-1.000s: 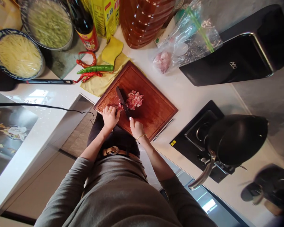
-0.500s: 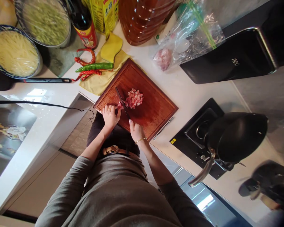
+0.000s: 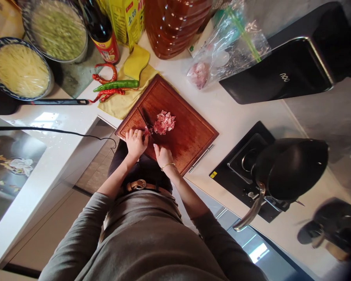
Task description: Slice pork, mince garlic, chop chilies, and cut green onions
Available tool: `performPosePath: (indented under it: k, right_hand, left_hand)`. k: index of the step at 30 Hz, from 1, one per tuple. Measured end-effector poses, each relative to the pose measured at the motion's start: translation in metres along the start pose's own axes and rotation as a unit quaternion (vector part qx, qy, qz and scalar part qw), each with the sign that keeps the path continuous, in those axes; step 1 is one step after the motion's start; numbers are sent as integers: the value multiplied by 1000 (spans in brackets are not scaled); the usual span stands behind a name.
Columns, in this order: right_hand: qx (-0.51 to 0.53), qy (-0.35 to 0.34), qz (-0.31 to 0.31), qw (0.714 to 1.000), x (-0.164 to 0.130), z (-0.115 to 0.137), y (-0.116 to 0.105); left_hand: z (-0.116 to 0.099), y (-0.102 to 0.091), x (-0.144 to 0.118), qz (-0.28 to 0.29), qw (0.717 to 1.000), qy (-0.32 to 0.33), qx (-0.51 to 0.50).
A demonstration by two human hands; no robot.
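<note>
On cutting board [image 3: 190, 132], sliced meat [image 3: 164, 122]

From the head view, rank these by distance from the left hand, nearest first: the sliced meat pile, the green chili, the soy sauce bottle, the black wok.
1. Sliced meat pile, just right of the left hand, on the board.
2. Green chili, up on the yellow cloth.
3. Soy sauce bottle, beyond the chili.
4. Black wok, far right on the stove.

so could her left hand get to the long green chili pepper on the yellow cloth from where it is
Probably yes: the left hand rests at the wooden cutting board's near corner, and the long green chili pepper lies just past the board on the yellow cloth, nothing between.
</note>
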State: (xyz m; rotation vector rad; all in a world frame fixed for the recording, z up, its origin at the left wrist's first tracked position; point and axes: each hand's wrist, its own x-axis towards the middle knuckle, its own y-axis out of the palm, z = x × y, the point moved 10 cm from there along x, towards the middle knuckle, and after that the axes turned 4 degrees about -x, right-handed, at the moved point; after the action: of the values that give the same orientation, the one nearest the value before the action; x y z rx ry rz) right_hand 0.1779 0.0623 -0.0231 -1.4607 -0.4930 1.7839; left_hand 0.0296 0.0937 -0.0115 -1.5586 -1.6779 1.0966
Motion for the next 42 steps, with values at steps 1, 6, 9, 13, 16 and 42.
performPosePath:
  k: [1, 6, 9, 13, 16, 42]
  right_hand:
    - [11, -4, -9, 1000, 3, 0, 1]
    - [88, -16, -34, 995, 4, -10, -5]
    - [76, -17, -40, 996, -1, -10, -14]
    - [71, -16, -28, 997, -10, -3, -17]
    - [72, -22, -22, 997, -14, 4, -17]
    - [98, 2, -42, 994, 0, -9, -7]
  left_hand:
    - [0, 0, 0, -1, 1000, -2, 2]
    - [3, 1, -3, -13, 1000, -16, -6]
    - [4, 1, -4, -21, 999, -20, -14]
    - [4, 0, -3, -23, 999, -21, -14]
    - [1, -1, -3, -28, 1000, -12, -3]
    - [1, -13, 0, -35, 999, 5, 10]
